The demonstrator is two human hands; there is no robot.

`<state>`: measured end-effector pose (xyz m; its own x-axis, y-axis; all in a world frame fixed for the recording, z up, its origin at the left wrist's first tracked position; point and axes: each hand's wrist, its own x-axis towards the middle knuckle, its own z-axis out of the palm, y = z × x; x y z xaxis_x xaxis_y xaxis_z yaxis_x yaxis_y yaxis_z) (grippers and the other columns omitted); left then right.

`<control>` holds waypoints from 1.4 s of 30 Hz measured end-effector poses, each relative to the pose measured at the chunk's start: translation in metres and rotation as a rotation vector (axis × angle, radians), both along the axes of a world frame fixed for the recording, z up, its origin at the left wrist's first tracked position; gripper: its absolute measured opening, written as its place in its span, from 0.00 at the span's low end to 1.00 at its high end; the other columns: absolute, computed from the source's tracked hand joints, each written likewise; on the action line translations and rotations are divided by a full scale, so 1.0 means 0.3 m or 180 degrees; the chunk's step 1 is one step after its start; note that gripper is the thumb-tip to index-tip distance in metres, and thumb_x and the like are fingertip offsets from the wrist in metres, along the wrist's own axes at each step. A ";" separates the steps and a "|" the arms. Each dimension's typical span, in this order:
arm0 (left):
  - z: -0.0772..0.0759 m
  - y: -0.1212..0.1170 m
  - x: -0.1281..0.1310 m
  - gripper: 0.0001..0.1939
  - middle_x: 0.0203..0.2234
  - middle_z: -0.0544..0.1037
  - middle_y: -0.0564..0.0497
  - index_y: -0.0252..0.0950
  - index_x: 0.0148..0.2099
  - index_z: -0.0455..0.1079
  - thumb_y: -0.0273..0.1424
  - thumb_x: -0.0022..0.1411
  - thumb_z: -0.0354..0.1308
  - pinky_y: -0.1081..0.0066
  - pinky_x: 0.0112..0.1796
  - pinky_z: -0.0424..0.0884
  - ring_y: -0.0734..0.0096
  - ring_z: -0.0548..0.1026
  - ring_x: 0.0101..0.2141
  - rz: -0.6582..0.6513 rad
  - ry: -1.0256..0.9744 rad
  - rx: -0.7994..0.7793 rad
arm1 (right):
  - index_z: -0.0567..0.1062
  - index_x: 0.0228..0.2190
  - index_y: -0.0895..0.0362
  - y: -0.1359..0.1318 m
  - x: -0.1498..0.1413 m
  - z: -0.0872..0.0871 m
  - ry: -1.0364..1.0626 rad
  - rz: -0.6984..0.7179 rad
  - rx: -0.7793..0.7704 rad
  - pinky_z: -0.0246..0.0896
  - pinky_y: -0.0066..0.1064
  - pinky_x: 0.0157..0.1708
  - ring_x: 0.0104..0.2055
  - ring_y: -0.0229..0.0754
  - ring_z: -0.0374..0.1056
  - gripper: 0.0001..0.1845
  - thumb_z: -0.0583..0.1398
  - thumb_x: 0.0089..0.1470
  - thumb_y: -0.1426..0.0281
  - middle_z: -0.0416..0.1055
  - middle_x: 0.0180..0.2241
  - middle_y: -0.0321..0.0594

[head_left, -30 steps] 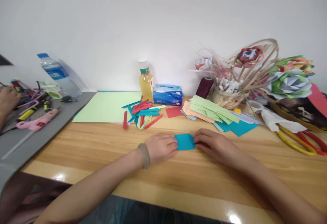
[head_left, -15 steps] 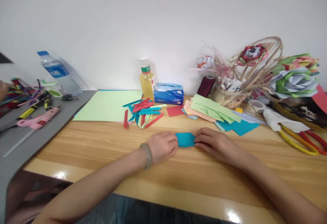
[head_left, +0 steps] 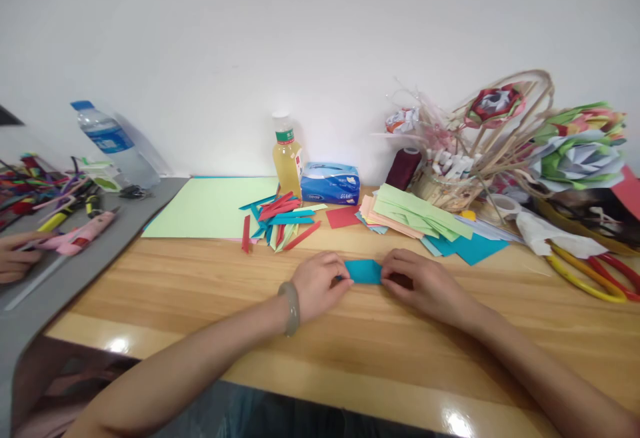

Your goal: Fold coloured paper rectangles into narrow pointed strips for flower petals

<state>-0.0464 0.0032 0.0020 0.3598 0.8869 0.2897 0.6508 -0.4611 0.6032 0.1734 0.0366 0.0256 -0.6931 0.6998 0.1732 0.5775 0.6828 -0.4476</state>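
Blue paper [head_left: 363,272] was held between the hands, low over or on the table [head_left: 200,278]; contact could not be told. Its left end was pinched by the left hand [head_left: 323,286], its right end by the right hand [head_left: 423,281]. Folding was judged in hand; aligned edges and firm creasing were judged needed. Lettering on the tissue pack [head_left: 330,186] and drink bottle [head_left: 287,161] could not be read.

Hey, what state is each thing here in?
Blue paper: held at both ends
Left hand: pinching its left end
Right hand: pinching its right end
Juice bottle: upright, capped
Water bottle: capped
Paper strips: loosely heaped
Green sheet: lying flat
Glue gun: lying down
Tissue pack: opening unclear
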 end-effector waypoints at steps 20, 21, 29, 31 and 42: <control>0.029 0.013 0.029 0.05 0.32 0.69 0.52 0.35 0.25 0.69 0.23 0.51 0.59 0.72 0.35 0.69 0.72 0.71 0.33 0.0509 -0.0193 -0.0713 | 0.67 0.26 0.56 -0.005 -0.024 -0.016 -0.0051 -0.0405 -0.0420 0.58 0.32 0.31 0.31 0.40 0.63 0.08 0.51 0.55 0.70 0.63 0.29 0.38; 0.031 0.013 0.030 0.05 0.31 0.69 0.52 0.35 0.25 0.69 0.22 0.51 0.59 0.72 0.35 0.69 0.72 0.70 0.33 0.0521 -0.0170 -0.0725 | 0.67 0.26 0.56 -0.007 -0.026 -0.017 -0.0058 -0.0435 -0.0408 0.58 0.32 0.31 0.31 0.40 0.63 0.08 0.52 0.55 0.71 0.63 0.29 0.39; 0.058 0.017 0.037 0.06 0.31 0.68 0.52 0.34 0.24 0.68 0.23 0.51 0.59 0.71 0.36 0.68 0.73 0.70 0.31 0.0609 0.0112 -0.0880 | 0.66 0.26 0.56 -0.008 -0.033 -0.022 -0.0208 -0.0512 -0.0384 0.59 0.32 0.34 0.33 0.40 0.63 0.06 0.51 0.53 0.74 0.62 0.31 0.39; 0.062 0.020 0.038 0.06 0.31 0.68 0.52 0.34 0.24 0.68 0.23 0.51 0.59 0.71 0.36 0.68 0.72 0.70 0.32 0.0602 0.0170 -0.0918 | 0.65 0.26 0.56 -0.006 -0.034 -0.020 -0.0238 -0.0515 -0.0406 0.59 0.32 0.34 0.33 0.40 0.63 0.06 0.51 0.53 0.74 0.62 0.31 0.39; 0.057 0.029 0.036 0.06 0.31 0.69 0.52 0.34 0.23 0.68 0.23 0.51 0.58 0.70 0.36 0.67 0.71 0.71 0.32 0.0602 0.0243 -0.0858 | 0.66 0.26 0.56 -0.005 -0.043 0.000 -0.0619 -0.0533 -0.0197 0.58 0.31 0.33 0.33 0.41 0.63 0.08 0.51 0.55 0.73 0.63 0.31 0.40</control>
<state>-0.0357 0.0118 0.0192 0.1933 0.9810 0.0142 0.7575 -0.1585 0.6333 0.1604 0.0350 0.0254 -0.5827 0.8127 0.0015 0.7594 0.5452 -0.3551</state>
